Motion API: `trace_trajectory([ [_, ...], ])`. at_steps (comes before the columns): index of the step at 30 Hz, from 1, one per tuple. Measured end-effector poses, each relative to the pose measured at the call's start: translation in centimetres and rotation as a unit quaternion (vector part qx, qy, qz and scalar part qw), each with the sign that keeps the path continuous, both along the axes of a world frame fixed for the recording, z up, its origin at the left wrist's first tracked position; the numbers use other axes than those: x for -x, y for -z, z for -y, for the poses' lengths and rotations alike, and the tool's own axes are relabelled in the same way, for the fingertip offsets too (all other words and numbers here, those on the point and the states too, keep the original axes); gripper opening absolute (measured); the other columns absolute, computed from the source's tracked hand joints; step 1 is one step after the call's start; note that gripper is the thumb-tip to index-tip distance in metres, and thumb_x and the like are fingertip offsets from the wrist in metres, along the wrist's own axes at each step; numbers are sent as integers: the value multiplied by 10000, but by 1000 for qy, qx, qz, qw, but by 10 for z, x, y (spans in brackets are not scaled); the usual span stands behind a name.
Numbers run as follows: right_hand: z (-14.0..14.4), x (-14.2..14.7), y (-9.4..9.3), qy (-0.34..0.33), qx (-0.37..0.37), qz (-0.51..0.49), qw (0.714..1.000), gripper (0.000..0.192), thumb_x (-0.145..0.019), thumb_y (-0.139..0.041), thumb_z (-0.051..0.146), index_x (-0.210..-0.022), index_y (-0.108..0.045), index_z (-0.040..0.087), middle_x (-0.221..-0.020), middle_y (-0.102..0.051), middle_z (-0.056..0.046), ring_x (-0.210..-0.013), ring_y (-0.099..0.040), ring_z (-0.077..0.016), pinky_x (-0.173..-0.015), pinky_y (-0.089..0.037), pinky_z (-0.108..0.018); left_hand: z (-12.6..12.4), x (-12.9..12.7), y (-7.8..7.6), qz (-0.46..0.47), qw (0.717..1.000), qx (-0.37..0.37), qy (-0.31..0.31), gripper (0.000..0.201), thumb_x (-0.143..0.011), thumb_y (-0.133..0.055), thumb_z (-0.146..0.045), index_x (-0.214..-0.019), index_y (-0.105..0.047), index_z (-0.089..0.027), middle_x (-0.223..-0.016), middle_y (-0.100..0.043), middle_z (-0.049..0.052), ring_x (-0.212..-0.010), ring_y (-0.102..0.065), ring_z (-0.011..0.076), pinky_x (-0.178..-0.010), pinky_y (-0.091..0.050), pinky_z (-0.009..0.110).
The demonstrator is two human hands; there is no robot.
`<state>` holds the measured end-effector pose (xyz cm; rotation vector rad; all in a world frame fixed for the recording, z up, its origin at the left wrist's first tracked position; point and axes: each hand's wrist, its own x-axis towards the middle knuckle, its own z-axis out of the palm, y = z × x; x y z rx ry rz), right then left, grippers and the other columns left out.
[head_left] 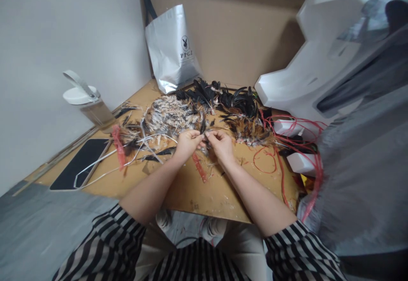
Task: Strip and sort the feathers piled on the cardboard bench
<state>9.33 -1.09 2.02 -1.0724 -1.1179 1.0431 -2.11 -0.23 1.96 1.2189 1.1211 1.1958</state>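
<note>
Over the middle of the wooden table, my left hand (189, 143) and my right hand (220, 144) meet fingertip to fingertip. Both are closed in a pinch on a dark feather (203, 121) that sticks up between them. Just beyond lies a large heap of pale, brownish feathers (170, 113). Bunches of black feathers (237, 99) are spread behind it, and brown-orange feathers (250, 130) lie right of my right hand. A red strip (199, 167) rests on the table below my hands. Loose dark feathers (159, 155) lie left of my left wrist.
A phone or tablet (79, 164) lies at the left, crossed by a white cord or strap. A lidded cup (92, 102) stands behind it. At the back is a silver bag (174, 49). Red string (282, 174) tangles around white blocks (302, 163) on the right, beside grey cloth (366, 166).
</note>
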Motion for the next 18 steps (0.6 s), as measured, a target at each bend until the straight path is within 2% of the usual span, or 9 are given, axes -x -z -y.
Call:
trace_trajectory([
  [4, -2, -1, 1, 14, 25, 12, 1000, 241, -643, -624, 376, -560, -585, 153, -500, -561, 12, -445, -440, -81, -483, -344, -222, 3, -2, 1, -20, 999, -31, -12, 112, -674, -632, -226, -661, -618, -115, -501, -586, 0, -443, -530, 75, -442, -408, 172],
  [7, -4, -2, 3, 13, 35, -3, 999, 246, -636, -628, 370, -533, -575, 153, -482, -549, 17, -435, -426, -77, -478, -334, -221, 3, -2, 1, -10, 999, -28, -11, 119, -657, -651, -232, -665, -626, -116, -505, -589, 2, -460, -544, 81, -449, -412, 169],
  [12, -7, -7, 7, -15, 30, -38, 999, 218, -599, -665, 359, -573, -599, 153, -536, -584, 8, -472, -461, -84, -497, -348, -219, -1, 1, 1, 60, 997, 28, 43, 229, -593, -716, -284, -689, -634, -93, -620, -645, 48, -486, -562, 83, -470, -437, 182],
  [18, -9, -16, 4, -45, 38, 3, 998, 223, -591, -684, 354, -563, -602, 148, -507, -554, 23, -458, -435, -77, -480, -318, -216, -5, 7, 10, 189, 968, 112, 122, 186, -676, -672, -220, -788, -648, -73, -749, -673, 93, -574, -596, 68, -524, -456, 143],
])
